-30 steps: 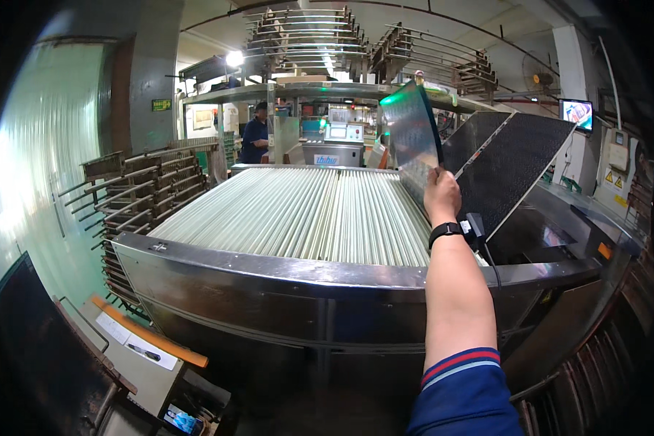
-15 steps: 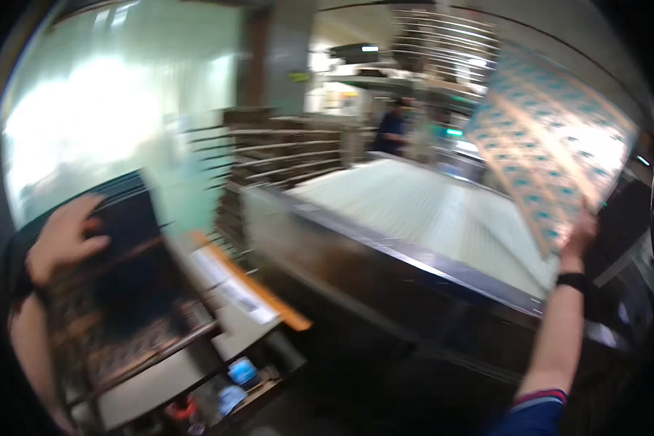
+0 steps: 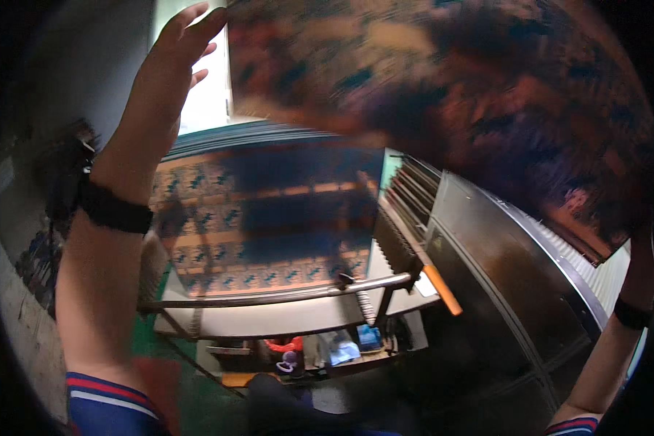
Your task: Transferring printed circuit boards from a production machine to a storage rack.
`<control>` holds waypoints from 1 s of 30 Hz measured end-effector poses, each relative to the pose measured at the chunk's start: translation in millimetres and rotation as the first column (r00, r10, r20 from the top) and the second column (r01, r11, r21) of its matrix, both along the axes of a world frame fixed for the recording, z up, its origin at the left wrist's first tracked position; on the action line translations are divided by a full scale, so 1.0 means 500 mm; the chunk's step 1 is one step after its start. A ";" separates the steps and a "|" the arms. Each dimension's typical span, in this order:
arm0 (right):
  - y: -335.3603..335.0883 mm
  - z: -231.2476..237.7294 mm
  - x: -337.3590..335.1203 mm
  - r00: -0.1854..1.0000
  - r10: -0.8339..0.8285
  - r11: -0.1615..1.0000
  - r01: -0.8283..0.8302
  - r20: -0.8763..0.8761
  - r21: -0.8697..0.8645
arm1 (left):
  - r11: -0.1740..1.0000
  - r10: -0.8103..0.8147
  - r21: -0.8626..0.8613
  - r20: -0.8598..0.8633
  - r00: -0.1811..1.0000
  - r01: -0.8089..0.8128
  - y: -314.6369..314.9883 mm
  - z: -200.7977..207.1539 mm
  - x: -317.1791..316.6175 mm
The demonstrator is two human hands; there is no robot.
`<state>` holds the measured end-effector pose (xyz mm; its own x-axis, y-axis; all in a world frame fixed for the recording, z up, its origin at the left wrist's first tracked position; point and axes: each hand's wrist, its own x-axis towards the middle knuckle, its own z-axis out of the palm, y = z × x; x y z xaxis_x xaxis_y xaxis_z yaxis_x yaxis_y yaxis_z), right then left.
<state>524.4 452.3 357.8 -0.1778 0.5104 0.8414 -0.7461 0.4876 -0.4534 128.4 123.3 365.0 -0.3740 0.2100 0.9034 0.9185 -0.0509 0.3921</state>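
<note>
**Large printed sheet held overhead between two raised hands**

At upper left of the frame the left hand (image 3: 168, 65) is lifted, fingers (image 3: 193, 27) spread and nearly straight, tips touching the left edge of a big blurred printed sheet (image 3: 443, 94). The sheet spans the top of the frame, its long axis running toward lower right. Below it, at centre, a stack of patterned sheets (image 3: 261, 232) lies on a rack. At far right the right hand (image 3: 641, 254) meets the sheet's lower right corner; its finger state cannot be made out.
</note>
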 end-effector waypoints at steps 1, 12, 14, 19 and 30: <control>-0.023 -0.014 -0.052 0.999 -0.017 0.999 0.015 0.031 0.050 | 0.997 -0.059 0.043 -0.002 0.998 0.059 -0.040 -0.001 -0.014; -0.056 -0.100 -0.341 0.962 -0.160 0.941 0.082 0.220 0.328 | 0.907 -0.367 0.348 0.372 0.853 0.239 -0.300 -0.179 -0.094; -0.064 -0.082 -0.394 0.925 0.122 0.986 -0.154 0.359 0.061 | 0.883 -0.358 0.432 0.365 0.859 0.184 -0.316 -0.212 -0.140; -0.140 -0.061 -0.482 0.849 0.221 0.966 -0.258 0.480 0.010 | 0.832 -0.421 0.528 0.401 0.814 0.171 -0.324 -0.263 -0.201; -0.133 -0.093 -0.649 0.882 0.235 0.971 -0.233 0.408 -0.055 | 0.912 -0.204 0.408 0.554 0.807 -0.049 -0.297 -0.308 -0.222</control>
<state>200.1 386.0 311.2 -0.6200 0.4147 0.6661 -0.5866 0.3188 -0.7445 17.5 -25.4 211.2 -0.8436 -0.0539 0.5343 0.5132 -0.3738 0.7726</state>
